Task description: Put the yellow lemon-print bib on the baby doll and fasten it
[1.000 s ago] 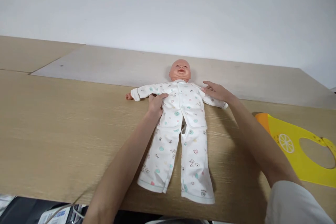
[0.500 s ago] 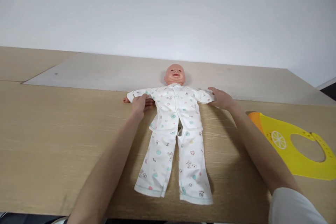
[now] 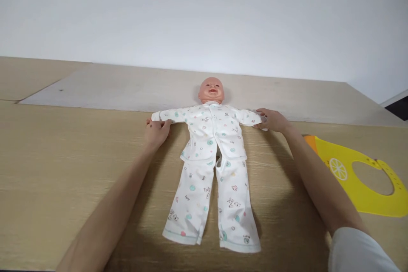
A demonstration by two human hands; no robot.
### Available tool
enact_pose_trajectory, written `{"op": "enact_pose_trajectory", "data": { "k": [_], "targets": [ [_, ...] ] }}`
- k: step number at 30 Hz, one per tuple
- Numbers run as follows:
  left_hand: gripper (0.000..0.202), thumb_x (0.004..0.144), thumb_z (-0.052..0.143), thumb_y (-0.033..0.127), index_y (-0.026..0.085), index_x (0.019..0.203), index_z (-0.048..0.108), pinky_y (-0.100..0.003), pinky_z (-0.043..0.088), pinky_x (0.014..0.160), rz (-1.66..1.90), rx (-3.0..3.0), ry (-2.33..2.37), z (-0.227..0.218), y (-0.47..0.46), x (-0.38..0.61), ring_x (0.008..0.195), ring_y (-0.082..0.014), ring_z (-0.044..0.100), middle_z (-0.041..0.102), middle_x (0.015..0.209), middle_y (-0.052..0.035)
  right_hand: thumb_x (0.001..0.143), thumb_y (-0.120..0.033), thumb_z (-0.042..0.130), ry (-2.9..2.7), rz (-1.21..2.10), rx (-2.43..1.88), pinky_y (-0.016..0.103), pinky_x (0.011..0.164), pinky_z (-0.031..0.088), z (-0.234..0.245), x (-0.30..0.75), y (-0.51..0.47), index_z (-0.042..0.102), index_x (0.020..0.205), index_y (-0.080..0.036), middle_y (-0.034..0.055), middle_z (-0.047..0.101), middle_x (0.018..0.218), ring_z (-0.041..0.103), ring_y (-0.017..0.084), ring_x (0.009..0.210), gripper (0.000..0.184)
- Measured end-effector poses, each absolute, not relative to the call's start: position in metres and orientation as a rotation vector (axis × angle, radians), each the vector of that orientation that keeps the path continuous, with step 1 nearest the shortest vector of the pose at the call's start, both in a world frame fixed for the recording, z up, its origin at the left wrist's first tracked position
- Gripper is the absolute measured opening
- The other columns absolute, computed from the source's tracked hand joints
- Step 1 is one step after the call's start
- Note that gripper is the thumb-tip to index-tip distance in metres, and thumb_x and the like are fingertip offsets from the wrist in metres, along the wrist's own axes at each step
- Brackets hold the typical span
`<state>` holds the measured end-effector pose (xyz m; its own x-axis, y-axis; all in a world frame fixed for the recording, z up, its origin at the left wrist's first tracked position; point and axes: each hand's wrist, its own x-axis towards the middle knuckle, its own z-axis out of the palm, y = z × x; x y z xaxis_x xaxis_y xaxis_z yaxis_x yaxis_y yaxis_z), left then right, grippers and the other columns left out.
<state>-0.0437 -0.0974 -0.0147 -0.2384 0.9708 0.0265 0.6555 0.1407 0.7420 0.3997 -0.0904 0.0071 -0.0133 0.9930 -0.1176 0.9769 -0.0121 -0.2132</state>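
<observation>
A baby doll (image 3: 211,89) lies on its back, dressed in a white printed pyjama top (image 3: 208,131) and matching trousers (image 3: 237,204). Its arms are stretched out to both sides. My left hand (image 3: 157,132) grips the end of the left-side sleeve (image 3: 174,114), thumb near its lower edge; the doll's hand there is mostly covered by my fingers. On the other side my right hand (image 3: 272,120) has its fingers closed around the cuff of the right-side sleeve (image 3: 247,117). The trouser legs lie flat, slightly apart, with no feet showing.
A yellow bib (image 3: 366,199) with a white citrus-slice print and an orange end lies on the wooden table (image 3: 63,170) at the right, beside my right forearm. Behind the doll is a pale board (image 3: 143,85) along a white wall (image 3: 204,17).
My left hand has moved outward along the sleeve to its cuff, and that sleeve now reaches farther over the doll's hand. My right hand has shifted slightly outward, with the right-side sleeve extended farther.
</observation>
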Motion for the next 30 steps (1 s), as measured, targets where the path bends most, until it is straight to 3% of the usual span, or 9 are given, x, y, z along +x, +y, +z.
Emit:
{"op": "enact_pose_trajectory", "data": {
  "k": [5, 9, 13, 17, 23, 26, 30],
  "targets": [
    [0.042, 0.086, 0.045, 0.039, 0.021, 0.048, 0.047, -0.039, 0.028, 0.106, 0.91, 1.837, 1.98, -0.024, -0.091, -0.045, 0.066, -0.02, 0.05, 0.051, 0.052, -0.0029, 0.074, -0.05, 0.069, -2.222, 0.259, -2.169, 0.044, 0.098, 0.047, 0.006, 0.395, -0.091, 0.05, 0.139, -0.021, 0.0095, 0.058, 0.134, 0.054, 0.032, 0.123, 0.074],
    [0.044, 0.087, 0.043, 0.045, 0.02, 0.049, 0.044, -0.035, 0.036, 0.089, 0.817, 1.967, 1.952, -0.029, -0.095, -0.044, 0.064, -0.0206, 0.05, 0.049, 0.052, -0.0034, 0.073, -0.051, 0.07, -2.215, 0.32, -2.086, 0.045, 0.102, 0.045, 0.006, 0.391, -0.092, 0.053, 0.135, -0.021, 0.0089, 0.057, 0.135, 0.053, 0.031, 0.124, 0.072],
    [0.043, 0.086, 0.045, 0.044, 0.02, 0.051, 0.042, -0.031, 0.034, 0.071, 0.75, 2.018, 1.911, -0.028, -0.106, -0.04, 0.062, -0.0203, 0.048, 0.049, 0.054, -0.0045, 0.07, -0.043, 0.073, -2.107, 0.451, -1.956, 0.044, 0.103, 0.047, 0.014, 0.393, -0.097, 0.058, 0.131, -0.021, 0.0081, 0.061, 0.129, 0.058, 0.028, 0.117, 0.066],
    [0.039, 0.085, 0.046, 0.042, 0.02, 0.053, 0.048, -0.031, 0.03, 0.067, 0.725, 2.11, 1.867, -0.027, -0.116, -0.033, 0.063, -0.0216, 0.049, 0.055, 0.059, -0.007, 0.071, -0.041, 0.073, -1.829, 0.561, -1.887, 0.039, 0.089, 0.055, 0.029, 0.404, -0.103, 0.061, 0.127, -0.018, 0.0093, 0.065, 0.119, 0.064, 0.024, 0.103, 0.061],
    [0.039, 0.086, 0.048, 0.041, 0.02, 0.052, 0.049, -0.03, 0.03, 0.065, 0.657, 2.144, 1.873, -0.027, -0.122, -0.029, 0.063, -0.0229, 0.052, 0.058, 0.061, -0.0079, 0.084, -0.027, 0.054, -1.714, 0.392, -2.171, 0.036, 0.086, 0.053, 0.035, 0.413, -0.105, 0.071, 0.106, -0.015, 0.0087, 0.071, 0.094, 0.067, 0.019, 0.081, 0.03],
    [0.042, 0.087, 0.046, 0.042, 0.02, 0.052, 0.049, -0.031, 0.031, 0.064, 0.623, 2.173, 1.884, -0.029, -0.121, -0.029, 0.064, -0.0241, 0.054, 0.06, 0.06, -0.0084, 0.086, -0.029, 0.051, -1.786, 0.473, -2.223, 0.035, 0.088, 0.051, 0.03, 0.409, -0.104, 0.072, 0.099, -0.018, 0.0064, 0.071, 0.087, 0.067, 0.019, 0.08, 0.028],
    [0.042, 0.087, 0.045, 0.044, 0.02, 0.053, 0.05, -0.031, 0.03, 0.063, 0.601, 2.214, 1.899, -0.032, -0.119, -0.03, 0.064, -0.0232, 0.054, 0.061, 0.062, -0.0087, 0.088, -0.031, 0.049, -1.836, 0.483, -2.21, 0.033, 0.09, 0.048, 0.026, 0.405, -0.104, 0.071, 0.1, -0.018, 0.0056, 0.071, 0.094, 0.066, 0.019, 0.086, 0.029]
  ]
}}
